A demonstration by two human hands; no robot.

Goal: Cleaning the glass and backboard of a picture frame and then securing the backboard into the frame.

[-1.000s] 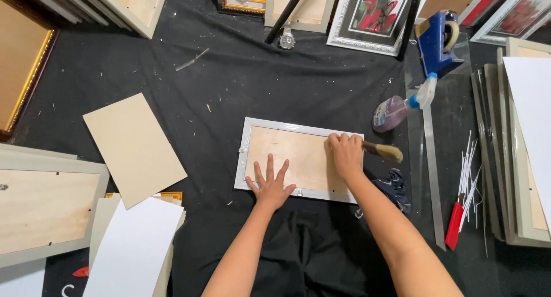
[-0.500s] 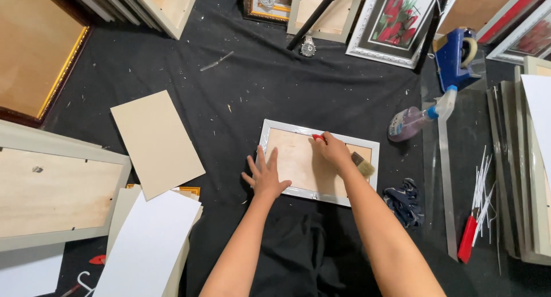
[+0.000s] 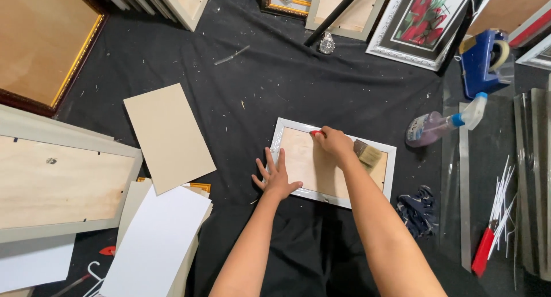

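Nearest the camera, a stack of white and cream rectangular boards (image 3: 158, 245) is seen at the near left of the black cloth-covered floor (image 3: 275, 84), with a large pale frame lying face down, its plywood back up, (image 3: 57, 179) just beyond it at the left edge.

At the middle of the cloth a small white-rimmed picture frame lying face down with a pale wooden backing (image 3: 310, 165) is found. The left hand (image 3: 275, 176) is laid flat with fingers spread over the frame's near left corner, grasping nothing. The right hand (image 3: 334, 145) is clenched around a small red-tipped tool (image 3: 316, 134) pressed at the frame's far edge; a flat wooden-handled brush (image 3: 367, 154) lies on the backing just beside that hand.

To the right, a crumpled dark blue cloth (image 3: 418, 208) is seen near the frame's near right corner, and a red-handled cutter (image 3: 483, 257) further right. Beyond these a purple spray bottle with a white and blue nozzle (image 3: 439, 124) lies on its side. A loose beige rectangular board (image 3: 169, 136) lies left of the frame.

At the far edge a blue tape dispenser (image 3: 485, 61) and an ornate white frame holding a picture of red tulips (image 3: 422, 24) are placed.
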